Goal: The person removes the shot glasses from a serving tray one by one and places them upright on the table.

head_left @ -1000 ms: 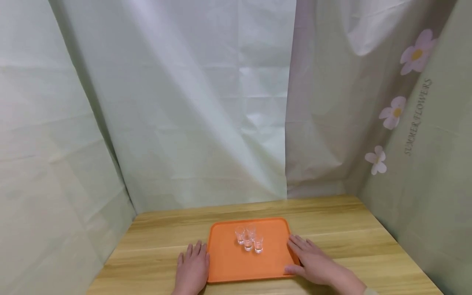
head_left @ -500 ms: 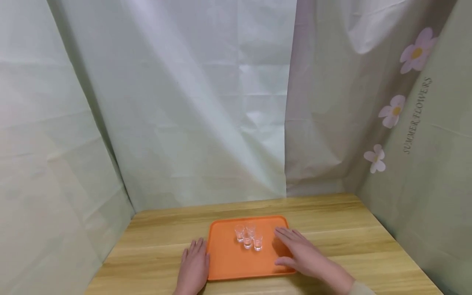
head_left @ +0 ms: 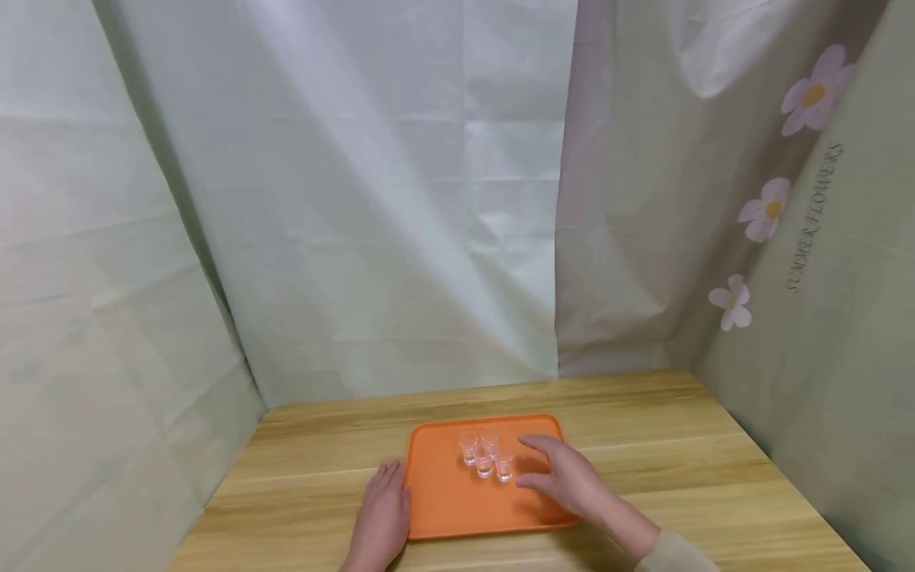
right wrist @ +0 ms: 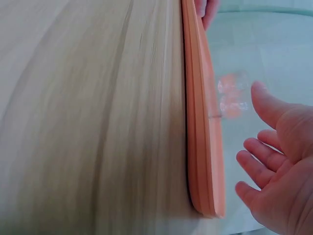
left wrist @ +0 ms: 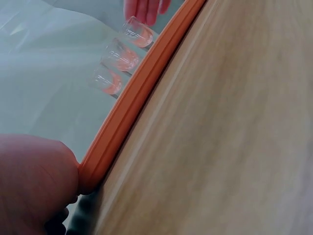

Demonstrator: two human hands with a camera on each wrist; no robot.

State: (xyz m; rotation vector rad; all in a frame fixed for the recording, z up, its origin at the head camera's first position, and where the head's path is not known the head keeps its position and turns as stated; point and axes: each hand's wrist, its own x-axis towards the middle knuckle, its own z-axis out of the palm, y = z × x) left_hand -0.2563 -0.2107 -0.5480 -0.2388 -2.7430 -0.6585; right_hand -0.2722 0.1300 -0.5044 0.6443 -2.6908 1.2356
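1. Bringing right hand (head_left: 568, 481), spread and holding nothing, inward from edge of orange tray (head_left: 443, 508) to glasses (head_left: 504, 469), lower centre; likely within reach.
2. Resting left hand (head_left: 382, 512), straight-fingered, at orange tray's left edge; pressure unclear.

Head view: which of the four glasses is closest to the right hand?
The front-right glass on the orange tray. It stands farthest right of the four, just beside the right hand's thumb tip; the other three glasses sit farther left.

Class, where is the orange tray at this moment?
In the head view, the orange tray lies low and just right of centre, on the wooden table, beneath four small clear glasses.
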